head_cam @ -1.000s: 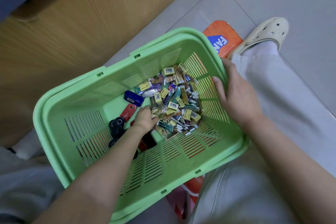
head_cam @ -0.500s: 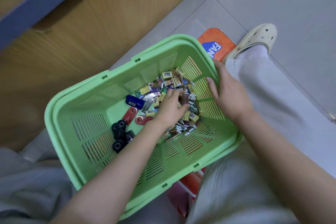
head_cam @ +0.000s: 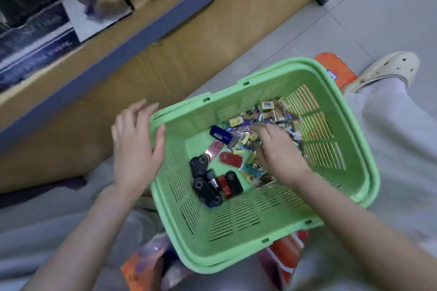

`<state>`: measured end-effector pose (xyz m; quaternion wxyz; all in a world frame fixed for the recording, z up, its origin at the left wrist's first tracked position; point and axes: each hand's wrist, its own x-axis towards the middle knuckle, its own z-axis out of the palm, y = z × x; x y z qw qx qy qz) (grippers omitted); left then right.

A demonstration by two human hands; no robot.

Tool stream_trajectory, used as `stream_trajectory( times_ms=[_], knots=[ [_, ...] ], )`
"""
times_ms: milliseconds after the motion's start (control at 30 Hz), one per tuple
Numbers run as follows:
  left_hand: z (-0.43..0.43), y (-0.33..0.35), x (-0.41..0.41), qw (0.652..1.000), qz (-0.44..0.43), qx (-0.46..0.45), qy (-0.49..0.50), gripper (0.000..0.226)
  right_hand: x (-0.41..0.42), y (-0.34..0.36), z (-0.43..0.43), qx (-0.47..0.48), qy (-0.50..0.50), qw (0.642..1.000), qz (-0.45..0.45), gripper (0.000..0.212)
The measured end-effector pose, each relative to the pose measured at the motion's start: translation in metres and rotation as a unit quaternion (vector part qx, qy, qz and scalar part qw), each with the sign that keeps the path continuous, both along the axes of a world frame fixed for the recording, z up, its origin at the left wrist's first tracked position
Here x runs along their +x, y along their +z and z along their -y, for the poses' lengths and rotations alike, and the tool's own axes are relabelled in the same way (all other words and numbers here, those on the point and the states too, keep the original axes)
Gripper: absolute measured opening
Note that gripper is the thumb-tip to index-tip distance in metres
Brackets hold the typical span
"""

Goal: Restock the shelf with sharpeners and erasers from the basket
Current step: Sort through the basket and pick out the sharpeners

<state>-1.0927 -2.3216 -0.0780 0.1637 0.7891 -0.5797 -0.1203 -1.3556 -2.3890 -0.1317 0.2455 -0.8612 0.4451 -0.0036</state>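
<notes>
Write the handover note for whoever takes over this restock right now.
Left hand: rests on the rim of the basket, fingers fairly straight, thumb over the edge.
Right hand: down in the erasers, fingers curled; a grip cannot be confirmed.
Sharpeners: loose on the basket floor beside the eraser pile.
Done: nothing identifiable as restocked on the shelf; it is blurred.
Left: move both kinds to the shelf.

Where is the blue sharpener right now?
In the head view, the blue sharpener lies on the basket floor, just left of the eraser pile and beyond a red sharpener.
</notes>
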Motion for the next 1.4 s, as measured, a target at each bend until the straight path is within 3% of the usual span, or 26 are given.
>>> stream_trajectory(
  times_ms=[67,133,233,367,600,700,833,900,1033,1100,1167,1233,1300,1400],
  knots=[
    [-0.001,-0.013,0.005,0.997,-0.069,0.022,0.001,0.044,0.029,-0.022,-0.015,0.189,0.024,0.980,-0.052,0.052],
    [0.001,-0.021,0.003,0.994,-0.109,0.027,0.010,0.041,0.051,-0.048,-0.028,0.342,0.016,0.934,-0.100,0.068],
    [0.003,-0.026,-0.003,0.995,-0.094,0.004,0.040,0.037,0.072,-0.076,-0.046,0.445,0.038,0.877,-0.175,0.098],
    [0.002,-0.028,-0.003,0.995,-0.093,-0.006,0.042,0.038,0.090,-0.086,-0.062,0.423,0.039,0.881,-0.207,0.103],
    [0.003,-0.030,0.000,0.996,-0.084,-0.007,0.030,0.040,0.116,-0.089,-0.078,0.378,-0.008,0.905,-0.195,0.080],
    [0.003,-0.030,0.000,0.996,-0.081,-0.002,0.032,0.040,0.114,-0.090,-0.078,0.371,-0.035,0.913,-0.166,0.056],
    [0.003,-0.029,0.001,0.997,-0.078,-0.007,0.027,0.039,0.103,-0.082,-0.065,0.402,-0.133,0.905,-0.028,0.018],
    [0.003,-0.030,0.001,0.997,-0.078,-0.009,0.028,0.039,0.111,-0.077,-0.051,0.381,-0.184,0.906,0.030,0.022],
    [0.003,-0.031,0.001,0.997,-0.073,-0.004,0.029,0.039,0.145,-0.075,-0.031,0.417,-0.223,0.876,0.093,0.056],
    [0.003,-0.031,0.000,0.997,-0.075,-0.001,0.030,0.039,0.152,-0.081,-0.029,0.377,-0.168,0.910,0.037,0.058],
    [0.004,-0.031,0.000,0.996,-0.078,-0.002,0.030,0.040,0.145,-0.090,-0.023,0.210,-0.123,0.968,-0.061,0.049],
    [0.004,-0.031,0.001,0.996,-0.080,-0.003,0.031,0.041,0.129,-0.100,-0.010,0.114,-0.147,0.977,-0.103,0.043],
    [0.004,-0.031,0.001,0.996,-0.083,-0.002,0.031,0.040,0.115,-0.108,0.002,0.166,-0.186,0.963,-0.102,0.046],
    [0.004,-0.030,0.001,0.996,-0.087,0.002,0.034,0.041,0.108,-0.113,0.007,0.240,-0.111,0.953,-0.150,0.053]
  ],
)
